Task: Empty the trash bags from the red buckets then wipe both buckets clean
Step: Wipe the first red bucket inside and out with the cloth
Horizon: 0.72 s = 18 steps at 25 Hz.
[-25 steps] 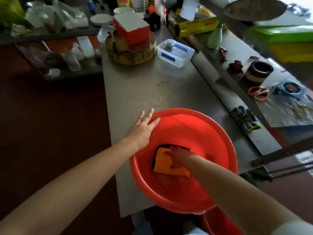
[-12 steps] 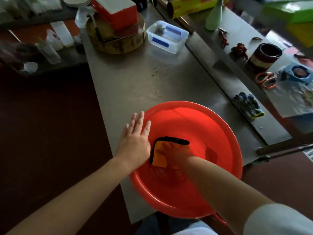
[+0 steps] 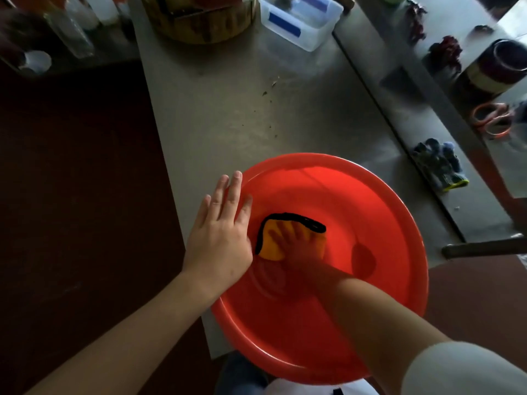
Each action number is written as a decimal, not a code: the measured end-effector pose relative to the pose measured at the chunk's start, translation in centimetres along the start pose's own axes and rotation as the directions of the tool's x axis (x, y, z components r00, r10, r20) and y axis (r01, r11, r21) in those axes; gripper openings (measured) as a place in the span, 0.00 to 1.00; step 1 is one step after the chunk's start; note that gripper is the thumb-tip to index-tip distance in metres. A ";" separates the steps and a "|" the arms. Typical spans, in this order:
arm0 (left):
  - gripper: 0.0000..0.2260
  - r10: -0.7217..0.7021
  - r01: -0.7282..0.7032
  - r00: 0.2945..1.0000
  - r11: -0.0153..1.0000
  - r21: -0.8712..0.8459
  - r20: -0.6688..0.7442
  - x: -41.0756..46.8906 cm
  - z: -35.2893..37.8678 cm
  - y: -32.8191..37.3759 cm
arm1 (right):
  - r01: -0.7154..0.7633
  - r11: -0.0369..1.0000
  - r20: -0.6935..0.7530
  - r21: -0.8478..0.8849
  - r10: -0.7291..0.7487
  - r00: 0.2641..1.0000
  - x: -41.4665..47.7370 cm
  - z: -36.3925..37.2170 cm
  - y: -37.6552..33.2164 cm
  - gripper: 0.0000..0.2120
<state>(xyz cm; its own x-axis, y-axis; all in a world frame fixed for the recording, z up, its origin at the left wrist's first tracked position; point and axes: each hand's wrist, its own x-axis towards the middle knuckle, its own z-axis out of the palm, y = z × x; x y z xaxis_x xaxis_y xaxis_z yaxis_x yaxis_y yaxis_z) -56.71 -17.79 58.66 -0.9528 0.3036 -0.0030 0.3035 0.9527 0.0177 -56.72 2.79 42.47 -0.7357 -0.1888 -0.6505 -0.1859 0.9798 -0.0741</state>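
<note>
Pressing down inside the red bucket (image 3: pixel 399 223), the right hand (image 3: pixel 299 252) lies with fingers spread flat over an orange cloth (image 3: pixel 271 248) edged in black, against the bucket's inner wall. The left hand (image 3: pixel 219 238) rests palm-down on the bucket's left rim, fingers straight and together. The bucket sits at the near edge of a steel table (image 3: pixel 228 109). Work gloves (image 3: pixel 439 166) and orange-handled scissors (image 3: pixel 490 118) lie to the right.

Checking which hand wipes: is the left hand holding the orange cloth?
No, the left hand lies flat on the rim of the red bucket; the right hand presses the orange cloth.
</note>
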 end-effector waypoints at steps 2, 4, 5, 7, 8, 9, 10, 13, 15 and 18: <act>0.30 -0.002 0.002 1.000 1.000 -0.005 0.009 0.0 -0.2 0.0 | -0.021 0.999 0.011 0.046 0.021 1.000 -0.5 -0.5 1.0 0.40; 0.31 -0.001 0.001 1.000 1.000 -0.008 0.013 0.0 -0.2 0.2 | -0.062 0.991 0.034 0.122 0.058 0.998 -1.0 -0.9 0.8 0.40; 0.31 0.000 0.000 1.000 1.000 -0.010 0.012 0.0 -0.2 0.3 | -0.089 0.982 0.044 0.170 0.082 0.996 -1.2 -1.1 0.2 0.40; 0.30 0.001 -0.001 1.000 1.000 -0.021 0.006 0.0 -0.1 0.4 | -0.101 0.961 0.047 0.257 0.092 0.995 -1.2 -1.2 -1.7 0.41; 0.30 0.001 -0.001 1.000 1.000 -0.026 0.000 0.1 -0.1 0.3 | -0.078 0.959 0.032 0.272 0.072 0.997 -1.2 -1.1 -2.9 0.40; 0.30 0.004 -0.004 1.000 1.000 -0.029 -0.006 0.1 -0.1 0.3 | -0.050 0.963 0.014 0.264 0.048 0.999 -1.3 -0.8 -4.1 0.40; 0.30 0.008 -0.008 1.000 1.000 -0.030 -0.009 0.1 -0.1 0.3 | -0.029 0.968 0.004 0.247 0.029 1.000 -1.4 -0.3 -5.1 0.39; 0.29 0.020 -0.020 1.000 0.999 -0.031 -0.004 0.1 0.0 0.2 | -0.005 0.970 0.019 0.243 0.000 1.000 -1.4 0.7 -6.6 0.39; 0.29 0.019 -0.020 1.000 0.999 -0.038 -0.012 0.1 0.1 0.0 | 0.018 0.976 0.023 0.215 -0.024 0.999 -1.7 0.4 -4.8 0.40; 0.28 0.012 -0.014 1.000 0.998 -0.066 -0.020 0.0 0.2 -0.1 | -0.040 0.985 0.084 0.168 0.026 0.996 -2.6 -0.5 0.4 0.38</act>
<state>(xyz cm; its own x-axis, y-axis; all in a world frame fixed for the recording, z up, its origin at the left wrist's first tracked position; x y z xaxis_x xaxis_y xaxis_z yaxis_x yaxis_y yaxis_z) -56.73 -17.85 58.46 -0.9490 0.3148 0.0176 0.3151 0.9453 0.0840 -55.23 3.67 44.47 -0.6831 -0.1570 -0.7132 -0.0447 0.9838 -0.1738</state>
